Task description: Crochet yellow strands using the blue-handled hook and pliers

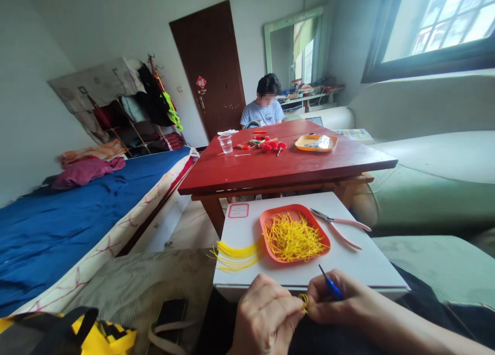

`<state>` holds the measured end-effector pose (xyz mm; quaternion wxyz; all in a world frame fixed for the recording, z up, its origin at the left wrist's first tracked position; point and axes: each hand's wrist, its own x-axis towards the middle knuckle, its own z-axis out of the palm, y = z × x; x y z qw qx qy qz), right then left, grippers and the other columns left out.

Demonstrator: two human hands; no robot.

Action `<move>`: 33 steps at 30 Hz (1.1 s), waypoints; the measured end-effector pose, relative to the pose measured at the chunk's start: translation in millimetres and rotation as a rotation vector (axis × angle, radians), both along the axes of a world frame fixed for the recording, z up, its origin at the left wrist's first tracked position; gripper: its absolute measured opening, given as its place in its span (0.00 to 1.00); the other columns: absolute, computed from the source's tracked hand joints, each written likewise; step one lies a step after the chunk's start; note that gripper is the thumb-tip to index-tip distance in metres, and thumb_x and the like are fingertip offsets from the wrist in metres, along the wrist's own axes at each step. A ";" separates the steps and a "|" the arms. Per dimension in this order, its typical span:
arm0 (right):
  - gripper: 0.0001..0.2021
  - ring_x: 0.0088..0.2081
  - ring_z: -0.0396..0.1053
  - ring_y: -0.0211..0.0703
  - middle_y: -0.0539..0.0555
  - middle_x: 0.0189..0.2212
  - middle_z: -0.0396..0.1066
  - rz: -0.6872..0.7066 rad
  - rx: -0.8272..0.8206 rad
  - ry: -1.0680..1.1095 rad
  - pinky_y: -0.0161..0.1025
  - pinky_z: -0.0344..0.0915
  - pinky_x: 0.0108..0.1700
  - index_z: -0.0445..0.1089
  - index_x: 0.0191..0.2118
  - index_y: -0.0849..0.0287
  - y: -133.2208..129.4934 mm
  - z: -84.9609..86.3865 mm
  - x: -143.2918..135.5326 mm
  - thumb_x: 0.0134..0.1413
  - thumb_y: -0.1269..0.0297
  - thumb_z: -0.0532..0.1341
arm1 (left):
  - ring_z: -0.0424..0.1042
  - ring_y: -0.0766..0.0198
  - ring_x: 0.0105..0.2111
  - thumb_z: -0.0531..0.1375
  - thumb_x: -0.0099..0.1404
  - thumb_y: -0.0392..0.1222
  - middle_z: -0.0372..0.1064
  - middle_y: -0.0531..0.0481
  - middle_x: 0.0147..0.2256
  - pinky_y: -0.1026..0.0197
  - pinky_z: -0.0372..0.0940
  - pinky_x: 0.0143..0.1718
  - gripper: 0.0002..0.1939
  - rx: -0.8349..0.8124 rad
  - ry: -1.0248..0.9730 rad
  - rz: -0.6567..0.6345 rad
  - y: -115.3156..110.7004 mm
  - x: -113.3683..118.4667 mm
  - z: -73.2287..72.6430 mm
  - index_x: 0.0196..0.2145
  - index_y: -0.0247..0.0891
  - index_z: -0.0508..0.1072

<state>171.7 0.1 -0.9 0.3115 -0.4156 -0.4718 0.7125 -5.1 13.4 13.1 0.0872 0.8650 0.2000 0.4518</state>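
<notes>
My left hand (265,311) is closed, with its fingertips pinching a small coil of yellow cord (304,298). Against the other side of the coil press the fingers of my right hand (344,298). That hand also grips a blue-handled tool (333,287) whose thin dark shaft points up and left; its exact kind is unclear. Just beyond my hands, a white box (247,280) carries an orange tray (263,222) heaped with short yellow cord pieces (294,239). Longer yellow strands (237,254) lie left of the tray. Pink-handled pliers (331,221) rest open-handled on its right.
A red table (240,174) beyond the box bears a plastic cup (225,143), red bundles (273,146) and a yellow-orange tray (299,143). Another person (263,107) sits behind it. A blue-covered bed (93,200) is left; a phone (170,316) lies beside me.
</notes>
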 end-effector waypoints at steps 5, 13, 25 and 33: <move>0.18 0.19 0.47 0.29 0.43 0.16 0.58 -0.008 -0.041 0.078 0.32 0.43 0.24 0.66 0.20 0.63 0.3 0.2 0.9 0.31 0.53 0.69 | 0.61 0.66 0.21 0.56 0.60 0.28 0.67 0.49 0.19 0.65 0.62 0.22 0.05 0.134 0.043 0.011 1.4 0.4 -3.7 0.31 0.31 0.72; 0.14 0.17 0.46 0.28 0.42 0.13 0.56 -0.014 -0.079 0.119 0.31 0.44 0.22 0.67 0.19 0.63 1.6 -2.0 -0.4 0.32 0.58 0.69 | 0.61 0.65 0.23 0.54 0.61 0.29 0.66 0.50 0.20 0.63 0.60 0.26 0.07 0.181 0.143 0.023 1.9 -5.0 -10.3 0.31 0.33 0.72; 0.09 0.17 0.47 0.28 0.42 0.15 0.58 0.060 -0.130 0.075 0.31 0.41 0.21 0.67 0.22 0.63 -2.6 2.8 1.1 0.34 0.64 0.65 | 0.60 0.64 0.25 0.55 0.62 0.30 0.66 0.51 0.21 0.62 0.58 0.28 0.07 0.268 0.209 -0.003 1.1 -7.0 -15.9 0.29 0.34 0.71; 0.07 0.21 0.48 0.32 0.43 0.16 0.55 0.004 0.101 -0.164 0.33 0.44 0.24 0.64 0.21 0.61 -1.6 11.8 7.2 0.38 0.63 0.61 | 0.66 0.61 0.30 0.63 0.54 0.52 0.70 0.46 0.28 0.62 0.62 0.31 0.17 -0.510 0.073 -0.015 4.6 -25.9 -3.3 0.35 0.36 0.75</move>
